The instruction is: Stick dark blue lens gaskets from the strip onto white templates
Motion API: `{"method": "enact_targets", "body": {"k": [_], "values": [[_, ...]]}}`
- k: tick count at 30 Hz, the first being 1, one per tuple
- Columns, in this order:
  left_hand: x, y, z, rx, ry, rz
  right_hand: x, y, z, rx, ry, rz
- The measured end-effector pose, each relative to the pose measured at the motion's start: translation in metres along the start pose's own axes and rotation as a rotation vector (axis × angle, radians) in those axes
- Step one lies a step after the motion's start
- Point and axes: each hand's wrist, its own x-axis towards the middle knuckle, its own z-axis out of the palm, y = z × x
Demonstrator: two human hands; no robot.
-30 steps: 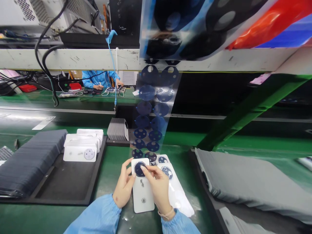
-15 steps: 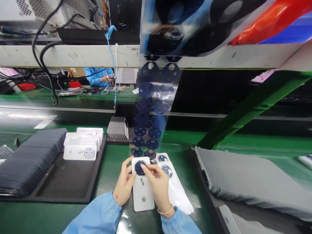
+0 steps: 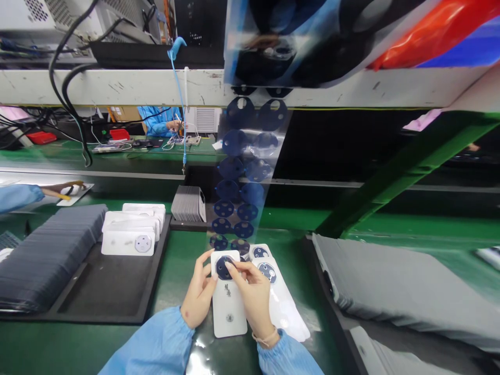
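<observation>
A white phone-shaped panel [image 3: 229, 307] with dark markings lies on the green table between my hands. Near its top sits a round dark blue sticker [image 3: 223, 267] with small holes. My left hand [image 3: 200, 292] grips the panel's upper left edge with thumb and fingers. My right hand [image 3: 254, 298] is pinched at the sticker's right side; the fingertips hide exactly what they hold. Right of it lie more white panels [image 3: 287, 307] with dark round pieces, partly overlapping. Behind the panel hangs a clear strip [image 3: 253, 194] bearing rows of dark blue discs.
On the left, a black tray [image 3: 105, 291] holds dark sheets [image 3: 50, 255] and white panels [image 3: 128, 242]. Grey panels [image 3: 402, 286] fill a tray at right. A stack [image 3: 189, 204] stands behind. Another person's hand [image 3: 62, 188] reaches in at far left; a person's sleeve [image 3: 156, 121] shows beyond the shelf.
Another person's gloved-looking fingertips and blue sleeve have entered at the far left, over a white panel. My hands have kept almost the same pose.
</observation>
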Motion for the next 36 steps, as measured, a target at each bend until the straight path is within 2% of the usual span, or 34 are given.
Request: {"method": "enact_targets", "body": {"k": [15,24,30,36], "values": [[0.0001,0.0013,0.0009,0.006,-0.017,0.004,0.0002,-0.0016,0.0011,0.010,0.005,0.016],[-0.0009,0.0031,0.0024,0.033,-0.021,0.006,-0.0003,-0.0012,0.0015,-0.026,0.012,-0.022],[-0.0020,0.0027,0.0028,0.034,-0.014,0.015,-0.0018,-0.0027,0.0025,-0.098,0.004,-0.120],[-0.0020,0.0032,0.0048,0.029,0.039,0.005,-0.0080,-0.0052,0.0030,-0.223,0.005,-0.347]]}}
